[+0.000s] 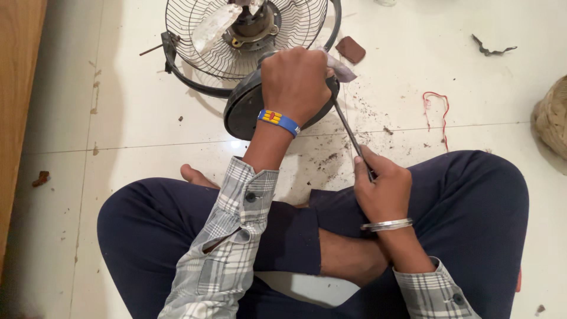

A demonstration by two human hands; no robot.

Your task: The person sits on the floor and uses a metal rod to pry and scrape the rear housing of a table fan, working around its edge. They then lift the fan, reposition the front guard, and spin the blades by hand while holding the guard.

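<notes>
I sit cross-legged on a white tiled floor. My left hand [295, 80], with a blue wristband, grips the top of a round black fan base [242, 109] and holds a piece of cloth against it. My right hand [381, 189], with a metal bangle, is closed around the handle of a screwdriver [348, 133] whose shaft points up to the base's right edge. Behind the base lies the fan's wire guard [201, 59] with the motor [254, 26] and a dusty blade [212, 26] inside it.
A brown block [350, 49] lies right of the guard. A red thread [438, 109] and a dark twisted scrap [491, 48] rest on the floor at right, a woven basket [552, 118] at the right edge, wooden furniture [18, 106] at left. Dirt specks litter the tiles.
</notes>
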